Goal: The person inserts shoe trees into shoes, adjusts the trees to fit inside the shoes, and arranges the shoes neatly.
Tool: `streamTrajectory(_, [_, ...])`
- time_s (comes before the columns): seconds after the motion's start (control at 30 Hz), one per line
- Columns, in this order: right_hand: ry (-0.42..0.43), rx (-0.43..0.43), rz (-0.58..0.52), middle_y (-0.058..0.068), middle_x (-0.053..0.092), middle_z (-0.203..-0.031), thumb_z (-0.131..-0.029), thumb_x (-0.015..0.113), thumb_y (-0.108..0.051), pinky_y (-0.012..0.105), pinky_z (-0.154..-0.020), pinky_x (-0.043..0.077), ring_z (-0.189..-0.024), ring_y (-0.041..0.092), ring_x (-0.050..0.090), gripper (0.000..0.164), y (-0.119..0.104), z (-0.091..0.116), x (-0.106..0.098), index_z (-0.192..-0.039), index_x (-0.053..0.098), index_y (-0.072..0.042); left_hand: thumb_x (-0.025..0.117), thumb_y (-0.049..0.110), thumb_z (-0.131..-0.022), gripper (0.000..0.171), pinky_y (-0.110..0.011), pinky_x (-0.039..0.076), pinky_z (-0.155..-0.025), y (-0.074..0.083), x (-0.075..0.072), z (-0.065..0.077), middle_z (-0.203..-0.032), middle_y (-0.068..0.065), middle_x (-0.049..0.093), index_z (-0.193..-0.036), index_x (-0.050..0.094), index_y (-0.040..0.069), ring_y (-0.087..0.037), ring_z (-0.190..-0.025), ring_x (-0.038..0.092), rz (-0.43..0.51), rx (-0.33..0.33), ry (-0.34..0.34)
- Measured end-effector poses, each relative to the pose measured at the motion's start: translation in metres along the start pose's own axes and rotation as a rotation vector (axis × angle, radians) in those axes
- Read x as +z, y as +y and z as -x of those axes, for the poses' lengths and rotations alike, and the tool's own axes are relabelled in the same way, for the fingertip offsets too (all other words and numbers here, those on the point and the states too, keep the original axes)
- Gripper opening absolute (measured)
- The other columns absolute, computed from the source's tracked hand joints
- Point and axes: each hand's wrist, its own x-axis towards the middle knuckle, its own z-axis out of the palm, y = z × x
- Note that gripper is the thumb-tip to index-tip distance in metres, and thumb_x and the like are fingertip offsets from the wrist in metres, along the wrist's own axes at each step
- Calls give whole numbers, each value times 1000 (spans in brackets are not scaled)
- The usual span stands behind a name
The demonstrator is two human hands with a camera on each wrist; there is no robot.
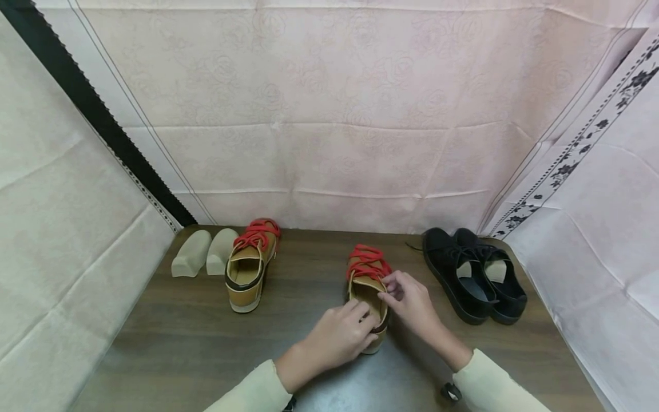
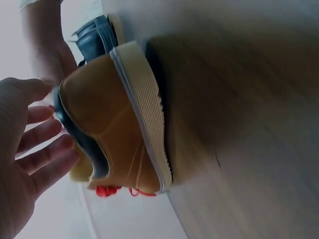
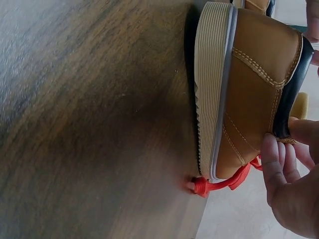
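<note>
A tan shoe with red laces and a dark collar stands on the wooden table, toe pointing away. At its heel opening is my left hand, fingers bent and thumb and fingertips at the dark collar. On the shoe's right side my right hand pinches the collar edge near the laces between thumb and fingers. The right wrist view shows this pinch next to the dark collar. Part of the shoe's opening is hidden behind the left hand.
A matching tan shoe with red laces stands to the left. Beside it lie two pale shoe-shaped inserts. A pair of black shoes with pale pieces inside stands at the right. White patterned cloth hangs behind the table.
</note>
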Motion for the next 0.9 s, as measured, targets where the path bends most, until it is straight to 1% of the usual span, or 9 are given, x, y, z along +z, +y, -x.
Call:
streamTrajectory(0.13, [13,14,8,-2,65,-86,-82,88,-11,23,-68,59,-76,7,65,27,1,0,0,-103,72,-13,77,38,-91,26,-23,57,-62,-8,-5,2,-98,1,64,-105,73,16,-12,-84,61,26,-29,-3])
streamTrajectory(0.2, [15,16,5,-2,65,-85,-82,88,-12,23,-68,59,-75,7,65,26,1,0,-1,-103,72,-13,77,37,-92,27,-23,57,-63,-12,-7,3,-100,1,65,-108,74,15,-12,-85,61,39,-50,-9])
streamTrajectory(0.37, [-4,44,-6,-2,66,-86,-82,88,-13,23,-69,59,-77,9,66,26,0,0,0,-103,73,-14,77,36,-92,33,-25,58,-67,-23,-12,13,-103,0,66,-114,75,12,-13,-88,62,40,-96,-16])
streamTrajectory(0.47, [-12,69,-8,-2,66,-87,-82,88,-13,22,-70,59,-77,9,66,26,1,0,0,-104,73,-14,77,36,-92,33,-25,59,-70,-30,-15,18,-102,-1,66,-114,75,11,-13,-88,63,39,-116,-5])
streamTrajectory(0.57, [-17,88,-14,-2,66,-87,-82,88,-14,22,-69,58,-77,9,65,26,1,1,0,-104,73,-14,78,34,-91,32,-26,59,-70,-37,-18,23,-101,-2,67,-113,75,11,-14,-87,64,37,-133,10])
streamTrajectory(0.73, [-29,84,-7,-2,66,-87,-83,88,-16,21,-70,58,-77,9,65,25,1,0,0,-104,73,-15,80,31,-90,32,-28,59,-69,-48,-23,32,-101,-3,68,-113,75,9,-16,-87,65,33,-154,24])
streamTrajectory(0.9, [-27,73,-7,-2,66,-86,-83,88,-15,22,-69,58,-76,9,65,25,2,-1,2,-102,73,-15,80,31,-90,35,-32,61,-75,-58,-30,38,-105,-5,69,-116,75,7,-19,-92,67,28,-195,23])
